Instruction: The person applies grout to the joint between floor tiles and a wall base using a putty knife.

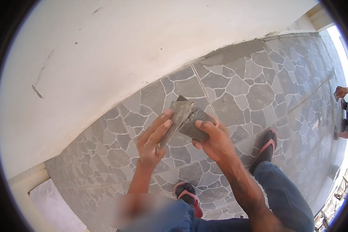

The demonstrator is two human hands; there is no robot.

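Note:
My left hand (151, 142) grips a thin, flat grey plate (180, 111) by its side, fingers along its outer face. In my right hand (215, 140) is a darker flat plate (195, 125), pinched with the thumb on top. Wet-looking grey mortar (194, 113) clings to the edge of the darker plate, where the two plates meet or overlap in front of me. A small dark corner juts out above the left plate. Whether these are scrapers or pieces of tile, I cannot tell.
Stone-patterned grey floor tiles (236, 94) spread below, along a white wall (89, 69). Grey mortar (232, 54) is smeared at the wall's foot. My feet wear dark socks and pink-strapped sandals (270, 142). At far right, another person's hand (342, 92) holds a small dark flat piece.

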